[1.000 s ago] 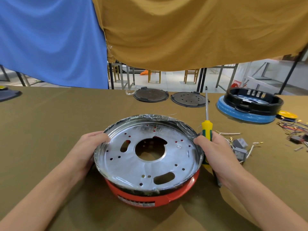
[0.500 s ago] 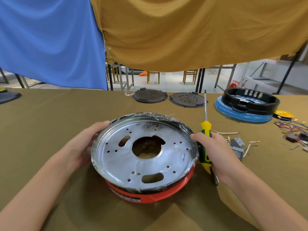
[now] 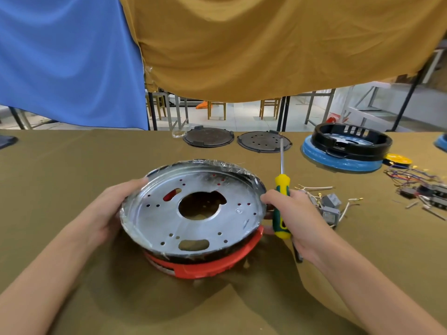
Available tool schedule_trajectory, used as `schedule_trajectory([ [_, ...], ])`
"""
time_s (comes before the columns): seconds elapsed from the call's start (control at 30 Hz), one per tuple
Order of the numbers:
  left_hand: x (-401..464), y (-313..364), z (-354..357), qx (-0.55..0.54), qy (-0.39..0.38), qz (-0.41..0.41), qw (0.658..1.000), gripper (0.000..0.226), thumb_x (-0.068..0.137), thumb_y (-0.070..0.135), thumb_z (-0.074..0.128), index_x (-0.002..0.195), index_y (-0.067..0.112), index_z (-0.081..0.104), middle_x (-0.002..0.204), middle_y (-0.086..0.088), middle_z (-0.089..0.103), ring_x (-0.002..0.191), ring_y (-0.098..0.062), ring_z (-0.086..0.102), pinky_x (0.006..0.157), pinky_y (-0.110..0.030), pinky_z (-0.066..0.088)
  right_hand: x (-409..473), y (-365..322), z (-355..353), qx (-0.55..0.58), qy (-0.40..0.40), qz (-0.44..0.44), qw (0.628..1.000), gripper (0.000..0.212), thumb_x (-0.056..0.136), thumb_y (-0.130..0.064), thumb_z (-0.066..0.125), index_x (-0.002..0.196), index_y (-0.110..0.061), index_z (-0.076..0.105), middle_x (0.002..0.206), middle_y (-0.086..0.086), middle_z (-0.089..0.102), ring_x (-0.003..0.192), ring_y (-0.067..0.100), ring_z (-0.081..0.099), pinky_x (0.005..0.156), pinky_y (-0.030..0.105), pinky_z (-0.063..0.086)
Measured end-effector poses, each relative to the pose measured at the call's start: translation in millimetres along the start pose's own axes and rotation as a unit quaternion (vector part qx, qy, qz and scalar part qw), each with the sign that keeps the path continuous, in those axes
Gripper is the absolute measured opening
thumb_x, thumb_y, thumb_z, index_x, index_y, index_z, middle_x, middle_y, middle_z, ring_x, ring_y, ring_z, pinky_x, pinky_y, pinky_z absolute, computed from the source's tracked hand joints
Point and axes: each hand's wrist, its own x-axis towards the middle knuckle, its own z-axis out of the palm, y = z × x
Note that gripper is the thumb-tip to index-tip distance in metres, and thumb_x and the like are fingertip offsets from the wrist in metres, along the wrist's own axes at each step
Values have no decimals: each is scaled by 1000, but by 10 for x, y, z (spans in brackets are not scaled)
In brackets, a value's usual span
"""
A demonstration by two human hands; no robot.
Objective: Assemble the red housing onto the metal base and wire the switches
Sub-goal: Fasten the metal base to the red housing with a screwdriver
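Closest to the person, the red housing point(image 3: 212, 264) sits on the olive-brown table cloth point(image 3: 60, 180), showing as a red rim along the near and right side, with the metal base point(image 3: 193, 206) stacked on top of it and tilted a little, its left edge raised. The base is a shiny round plate with a big centre hole, several small holes, and clear film crinkled round its rim. It lies directly between the two hands. The left hand point(image 3: 108, 211) cups the left rim, fingers curled against the edge. The right hand point(image 3: 297, 213) is wrapped round the yellow-and-green handle of a screwdriver point(image 3: 281, 201), shaft pointing up and away, while its fingertips touch the base's right rim. Just beyond that hand lie the grey switches point(image 3: 331, 206) with loose pale wires. Farther right is a tangle of coloured wires point(image 3: 411, 177). At the far edge sit two dark round plates point(image 3: 208, 137), and to their right a black ring on a blue disc point(image 3: 348, 146).
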Motion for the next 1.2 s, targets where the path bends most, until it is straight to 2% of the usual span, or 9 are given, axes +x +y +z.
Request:
schedule_trajectory([
  [0.13,-17,-11,-44,-18,-17,-8,1000,37,85,39,63,106,12,75,98,-12,74,80,-26,69,85,-42,52,-4,-19,-19,23,-13,18,999,3,88,-8,62,87,-8,59,76,11,65,68,21,65,59,38,61],
  [0.27,-54,-19,-59,-17,-60,21,998,35,80,22,60,113,17,72,109,-11,73,85,-25,72,76,-36,58,-8,-27,-35,26,-11,25,999,4,88,-9,63,90,-6,60,74,10,69,65,19,69,58,34,58],
  [0.43,-75,-62,-29,9,-46,33,998,37,86,3,49,113,16,71,114,-16,71,96,-34,69,94,-49,48,-2,-40,-34,20,-5,22,1000,4,87,-4,59,89,-6,56,68,7,71,62,18,71,55,32,58],
  [0.7,-80,-80,-19,-2,-34,41,999,38,84,2,48,111,13,71,110,-17,72,85,-27,71,75,-37,54,18,-67,-67,18,-21,39,999,12,89,-10,64,95,-1,60,74,12,72,66,21,72,57,32,58],
  [0.8,-81,-84,-24,-1,-36,39,999,36,85,4,50,112,14,71,112,-16,72,89,-29,71,82,-41,54,66,-171,-207,-7,30,26,999,21,92,-21,65,97,-1,61,84,15,68,62,20,68,56,32,58],
  [0.93,-108,-87,-25,1,-48,38,998,34,88,12,52,117,14,70,116,-15,71,100,-34,68,96,-49,46,160,-282,-538,-210,154,-52,964,12,85,-8,63,85,-4,53,71,10,56,53,17,53,57,35,53],
  [1.0,-127,-85,-10,5,-44,44,998,33,88,11,51,115,14,70,115,-16,71,99,-35,66,96,-51,45,203,-273,-634,-318,160,-41,934,15,83,-8,66,85,-6,52,71,10,56,56,19,55,61,39,53],
  [1.1,-151,-85,18,3,-24,61,998,34,87,7,47,111,14,71,112,-18,71,93,-33,66,88,-47,48,228,-237,-640,-425,136,-4,895,19,84,-15,71,92,-8,55,83,13,64,67,23,63,66,40,59],
  [1.2,-185,-87,57,0,-2,72,997,37,85,5,46,107,18,73,106,-15,73,81,-26,68,74,-37,52,262,-175,-599,-490,125,-15,862,17,85,-18,69,91,-10,55,88,13,63,81,29,66,77,49,59],
])
